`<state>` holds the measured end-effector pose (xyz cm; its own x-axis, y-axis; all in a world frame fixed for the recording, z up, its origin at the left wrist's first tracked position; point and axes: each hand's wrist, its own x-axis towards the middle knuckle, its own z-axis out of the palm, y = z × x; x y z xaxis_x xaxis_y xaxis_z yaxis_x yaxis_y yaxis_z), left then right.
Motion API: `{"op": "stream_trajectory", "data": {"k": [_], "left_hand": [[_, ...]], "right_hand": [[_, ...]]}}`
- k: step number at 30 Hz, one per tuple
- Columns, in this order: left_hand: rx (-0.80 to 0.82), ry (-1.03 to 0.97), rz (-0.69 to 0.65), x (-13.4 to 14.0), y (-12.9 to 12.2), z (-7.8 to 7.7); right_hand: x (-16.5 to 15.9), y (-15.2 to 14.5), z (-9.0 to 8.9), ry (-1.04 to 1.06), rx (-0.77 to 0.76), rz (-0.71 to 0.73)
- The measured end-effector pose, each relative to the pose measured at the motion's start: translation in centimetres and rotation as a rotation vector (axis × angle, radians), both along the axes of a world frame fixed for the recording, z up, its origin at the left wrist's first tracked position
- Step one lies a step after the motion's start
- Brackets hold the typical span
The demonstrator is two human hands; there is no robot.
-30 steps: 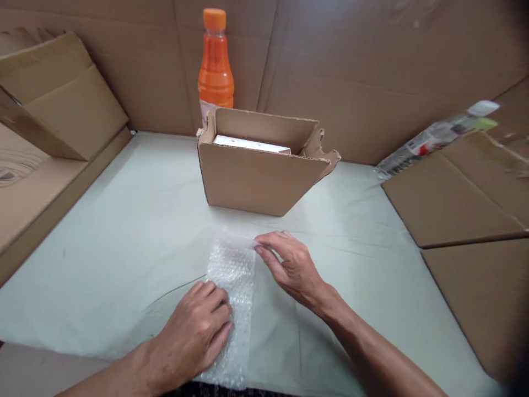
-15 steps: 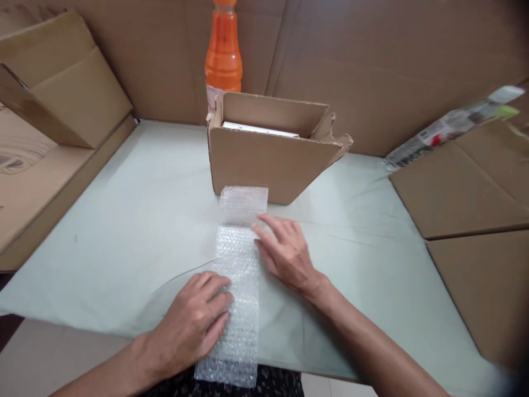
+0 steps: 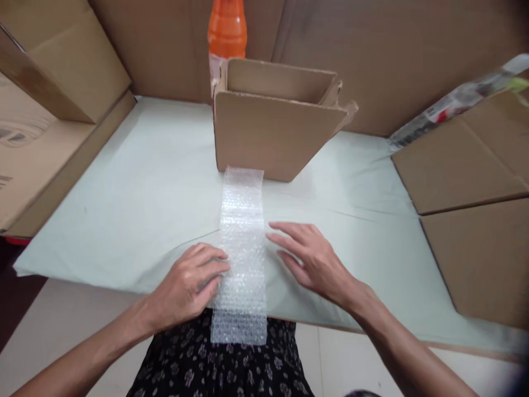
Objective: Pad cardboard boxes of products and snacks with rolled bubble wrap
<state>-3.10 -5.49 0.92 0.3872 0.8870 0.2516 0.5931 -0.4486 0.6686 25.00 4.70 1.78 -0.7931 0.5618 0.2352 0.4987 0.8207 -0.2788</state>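
Note:
A long strip of clear bubble wrap lies flat on the pale cloth-covered table. Its far end meets the foot of a cardboard box, and its near end overhangs the table edge above a dark floral garment. My left hand rests at the strip's left edge, fingers loosely curved and apart, fingertips touching the wrap. To the right of the strip, my right hand hovers with fingers spread and nothing in them, just off the wrap's edge.
Behind the strip stands the open-topped cardboard box, with an orange bottle behind it. Large cardboard boxes flank the table at the left and right. A clear plastic package leans at the back right.
My right hand has moved off the wrap to the right. The wrap's far end, raised before, now lies flat. The view has tilted down, and my left hand stays at the left edge.

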Motion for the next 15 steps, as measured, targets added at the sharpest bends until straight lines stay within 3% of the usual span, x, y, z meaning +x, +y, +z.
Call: {"op": "stream_trajectory", "data": {"k": [3, 6, 11, 13, 15], "left_hand": [[0.011, -0.046, -0.007, -1.2, -1.5, -0.1], [-0.014, 0.009, -0.052, -1.8, -3.2, -0.7], [-0.019, 0.168, -0.129, -2.2, -5.3, -1.4], [-0.038, 0.181, -0.137, -2.1, -6.0, -1.2], [-0.078, 0.151, -0.103, -1.5, -6.4, -0.9]], "right_hand": [[2.8, -6.3, 0.2, -0.137, 0.018, 0.090], [2.5, -10.1, -0.9, -0.150, 0.010, 0.152], [-1.0, -10.2, -2.3, 0.129, -0.032, 0.151], [-1.9, -10.0, -2.4, 0.317, -0.106, 0.049], [-2.4, -10.1, -2.3, 0.438, -0.279, -0.122]]}}
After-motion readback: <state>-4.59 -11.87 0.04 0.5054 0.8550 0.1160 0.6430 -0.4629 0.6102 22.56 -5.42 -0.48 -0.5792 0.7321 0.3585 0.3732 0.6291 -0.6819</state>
